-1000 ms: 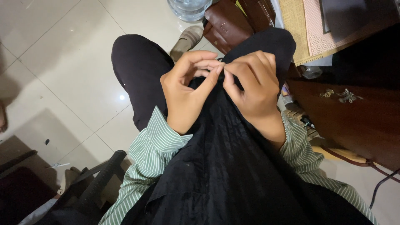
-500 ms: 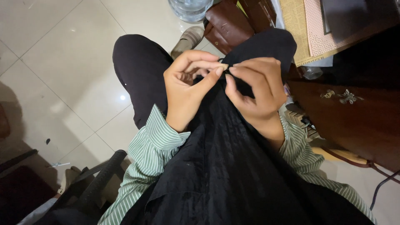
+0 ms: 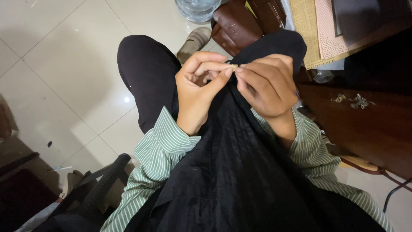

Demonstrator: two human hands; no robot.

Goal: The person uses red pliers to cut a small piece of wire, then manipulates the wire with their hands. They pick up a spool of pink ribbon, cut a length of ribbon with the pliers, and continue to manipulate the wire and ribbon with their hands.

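nearest, a crinkled black cloth (image 3: 240, 172) spreads over the person's lap and runs up between two green striped sleeves (image 3: 161, 150). at near left a black chair arm (image 3: 101, 180) juts over the pale tiled floor (image 3: 68, 64).

further up, both hands meet over the cloth's upper edge. the left hand (image 3: 197, 92) curls with thumb and forefinger pressed tight together on a tiny pale object (image 3: 234, 68), too small to make out. the right hand (image 3: 268, 86) comes in from the right, its fingertips pinched narrow on the same spot, touching the left hand's fingertips; the black cloth is bunched up under both hands. a knee in black trousers (image 3: 146, 68) lies left of the hands.

to the right, a dark wooden table (image 3: 369, 129) carries a few small metal bits (image 3: 354, 99).

farther off, a brown leather bag (image 3: 234, 28) sits on the floor just beyond the hands, a tan shoe (image 3: 194, 42) beside it on the left, and the base of a clear water bottle (image 3: 197, 7) at the far edge. a woven mat (image 3: 313, 30) lies at far right.
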